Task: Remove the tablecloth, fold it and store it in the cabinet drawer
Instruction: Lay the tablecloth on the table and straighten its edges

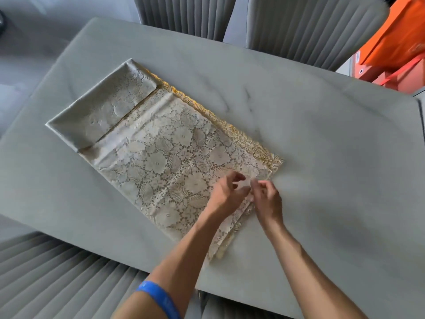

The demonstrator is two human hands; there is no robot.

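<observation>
A cream lace tablecloth (161, 143) with a gold scalloped border lies folded into a long strip on the grey marble table (322, 146). Its far left end is turned over, showing a plain grey backing. Both hands meet at the strip's near right end. My left hand (226, 192) hovers over the lace with its fingers curled and apart. My right hand (268, 196) pinches the cloth's right edge between thumb and fingers. No cabinet or drawer is in view.
Grey ribbed chairs stand at the far side (299, 24) and at the near side (57, 277) of the table. An orange box (397, 47) sits beyond the far right corner. A blue band (158, 298) circles my left arm.
</observation>
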